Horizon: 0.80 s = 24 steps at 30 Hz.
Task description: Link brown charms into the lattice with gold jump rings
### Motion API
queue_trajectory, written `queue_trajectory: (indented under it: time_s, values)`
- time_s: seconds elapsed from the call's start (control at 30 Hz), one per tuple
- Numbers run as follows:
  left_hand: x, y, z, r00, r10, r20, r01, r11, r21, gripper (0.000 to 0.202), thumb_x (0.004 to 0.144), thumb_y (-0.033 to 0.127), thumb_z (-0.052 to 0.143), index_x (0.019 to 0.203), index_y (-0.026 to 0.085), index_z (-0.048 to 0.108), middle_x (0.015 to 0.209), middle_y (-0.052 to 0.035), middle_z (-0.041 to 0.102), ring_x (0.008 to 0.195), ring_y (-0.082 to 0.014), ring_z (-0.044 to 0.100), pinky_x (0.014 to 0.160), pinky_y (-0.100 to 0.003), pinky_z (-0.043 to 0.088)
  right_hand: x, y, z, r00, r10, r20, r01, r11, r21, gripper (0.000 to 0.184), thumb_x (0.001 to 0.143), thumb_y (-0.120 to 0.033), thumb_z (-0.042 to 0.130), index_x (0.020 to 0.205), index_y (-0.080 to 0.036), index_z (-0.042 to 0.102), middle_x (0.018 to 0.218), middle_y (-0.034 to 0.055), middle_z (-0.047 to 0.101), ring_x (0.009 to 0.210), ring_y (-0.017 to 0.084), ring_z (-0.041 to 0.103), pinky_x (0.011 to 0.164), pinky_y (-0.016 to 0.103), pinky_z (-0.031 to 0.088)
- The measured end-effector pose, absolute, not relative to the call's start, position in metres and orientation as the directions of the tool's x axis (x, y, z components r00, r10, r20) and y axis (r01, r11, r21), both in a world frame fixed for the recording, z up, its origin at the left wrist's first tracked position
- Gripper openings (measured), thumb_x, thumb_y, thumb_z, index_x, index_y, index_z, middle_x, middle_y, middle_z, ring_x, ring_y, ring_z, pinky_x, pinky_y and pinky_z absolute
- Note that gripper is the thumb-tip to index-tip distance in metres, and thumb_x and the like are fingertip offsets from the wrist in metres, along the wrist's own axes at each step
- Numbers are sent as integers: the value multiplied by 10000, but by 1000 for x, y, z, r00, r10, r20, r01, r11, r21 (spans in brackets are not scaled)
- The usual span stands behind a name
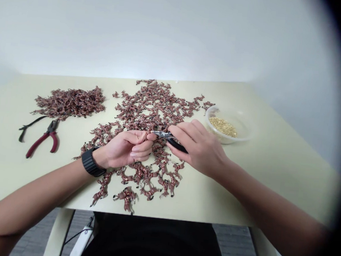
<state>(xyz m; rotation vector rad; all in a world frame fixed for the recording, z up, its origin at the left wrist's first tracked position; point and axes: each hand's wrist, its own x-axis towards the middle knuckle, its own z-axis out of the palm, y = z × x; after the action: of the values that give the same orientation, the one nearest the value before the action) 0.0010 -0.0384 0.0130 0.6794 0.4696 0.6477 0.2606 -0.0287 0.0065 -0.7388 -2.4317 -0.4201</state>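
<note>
Needle-nose pliers (165,136) up mid-table, right over the spread, in the R hand (198,148)! Pale yellow-green table (212,199) runs wide, w/ a big loose spread of copper-wound brown pieces (148,110) across the middle, reaching under both hands. Separate dense heap (71,102) far left, red-handled pliers (42,140) just below it, black-handled tool (30,125) beside those, its far end hard to make out. Clear plastic bowl (210,115) top right, gold-coloured bits (222,126) inside.

R hand's clenched round the black grips, steel nose pointing left, tips right up at the L hand (123,150), curled tight in a pinch. Black watch (91,161) on that wrist. Good form: hands close, forearms wide, tips kept steady, short of the fingertips. Pinched item hidden by L fingers, can't tell what it is. Plier tips hard to see too, so can't tell if they're biting anything.
</note>
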Motion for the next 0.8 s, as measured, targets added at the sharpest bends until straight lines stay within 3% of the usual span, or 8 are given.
queue_trajectory:
  time_s: [0.17,0.33,0.43,0.7,0.8]
  values:
    - [2,-38,12,710,671,-213,-388,626,677,84,910,109,528,927,112,610,567,54,310,445,-91,263,482,-202,364,260,-30,7,-708,377,597,582,790,191,328,986,-256,590,1293,-146,560,1092,123,667,967,271,570,801,387,507]
    - [0,-37,9,715,663,-221,-371,628,685,70,914,115,533,932,116,601,571,58,298,447,-88,256,476,-197,351,259,-32,7,-701,416,580,585,800,134,318,993,-267,583,1282,-134,567,1100,124,666,982,269,582,785,383,507]
    - [-1,-37,9,721,659,-216,-361,622,695,78,921,112,519,932,115,596,570,60,288,454,-87,238,476,-198,333,258,-33,7,-670,466,578,587,809,28,305,995,-276,582,1275,-154,573,1105,121,666,990,267,594,778,377,505]
    - [-1,-35,7,710,675,-203,-307,555,773,130,917,65,467,894,122,581,559,47,312,480,-93,219,489,-216,280,254,-36,10,-584,657,476,512,753,-413,289,979,-291,597,1253,-199,592,1095,104,655,952,243,616,797,368,513]
    - [-2,-35,7,705,680,-201,-317,556,768,102,924,94,486,909,126,582,561,52,303,478,-92,210,489,-223,270,253,-36,10,-573,675,465,497,737,-458,294,973,-302,606,1247,-197,594,1122,105,656,967,237,625,822,369,519]
